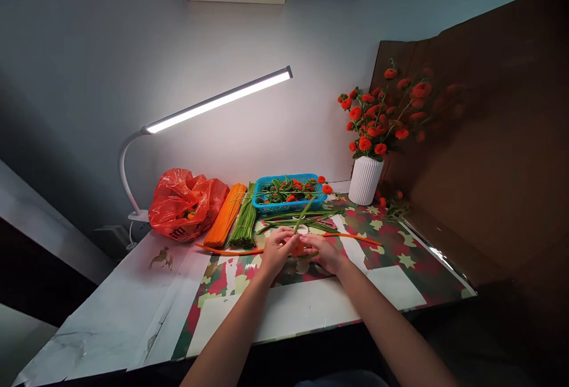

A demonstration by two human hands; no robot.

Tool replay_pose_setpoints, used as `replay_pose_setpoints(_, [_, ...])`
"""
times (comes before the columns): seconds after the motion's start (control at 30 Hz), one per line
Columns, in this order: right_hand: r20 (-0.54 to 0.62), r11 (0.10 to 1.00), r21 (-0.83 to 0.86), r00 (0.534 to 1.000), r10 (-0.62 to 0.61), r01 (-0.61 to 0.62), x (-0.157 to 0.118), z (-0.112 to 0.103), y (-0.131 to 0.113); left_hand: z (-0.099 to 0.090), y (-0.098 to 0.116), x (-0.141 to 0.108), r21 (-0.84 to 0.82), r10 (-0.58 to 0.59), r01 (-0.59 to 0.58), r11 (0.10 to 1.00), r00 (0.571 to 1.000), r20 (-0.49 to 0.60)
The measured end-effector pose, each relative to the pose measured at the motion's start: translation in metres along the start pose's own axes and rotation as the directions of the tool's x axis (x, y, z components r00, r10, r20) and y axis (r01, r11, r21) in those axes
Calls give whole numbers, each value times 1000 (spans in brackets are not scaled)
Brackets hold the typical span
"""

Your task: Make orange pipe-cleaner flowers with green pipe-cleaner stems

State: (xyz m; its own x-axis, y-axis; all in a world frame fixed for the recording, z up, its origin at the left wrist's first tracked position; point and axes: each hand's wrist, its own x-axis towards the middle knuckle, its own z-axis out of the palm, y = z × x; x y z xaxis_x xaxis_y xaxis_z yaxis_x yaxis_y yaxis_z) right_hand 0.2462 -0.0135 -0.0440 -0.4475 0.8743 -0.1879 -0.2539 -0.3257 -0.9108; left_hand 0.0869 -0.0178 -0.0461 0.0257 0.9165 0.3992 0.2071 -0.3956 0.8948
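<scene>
meeting over the counter (pixel 120 316), the left hand (pixel 276 248) and right hand (pixel 326 252) have their fingers clamped on a small orange piece (pixel 297 247) between them, seemingly so one steadies it while the other works; which of them grips the green strip (pixel 304 215) tilting toward one o'clock, i cannot tell. from the hands, the orange bundle (pixel 225 218) and green bundle (pixel 244 221) lie toward ten o'clock and the blue basket (pixel 278 207) toward twelve, probably for easy reach.
</scene>
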Motion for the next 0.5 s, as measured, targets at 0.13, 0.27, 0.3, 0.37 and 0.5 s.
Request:
replay_pose_setpoints(0.13, [324,982,147,944,67,-120,-4,1,-3,1,4,0,-172,-76,95,980,990,115])
replay_pose_setpoints(0.27, [422,952,226,902,94,-205,-1,-1,-1,3,5,-3,-293,-178,239,926,959,219])
replay_pose_setpoints(0.3, [398,954,231,913,85,-189,2,-2,2,4,4,-4,-307,-201,266,914,952,229])
replay_pose_setpoints(0.37, [338,958,241,939,65,-153,6,-3,7,5,3,-4,-329,-238,306,893,944,230])
replay_pose_setpoints(0.5, [271,956,248,959,85,-155,10,-2,13,4,4,-3,-326,-205,248,912,965,161])
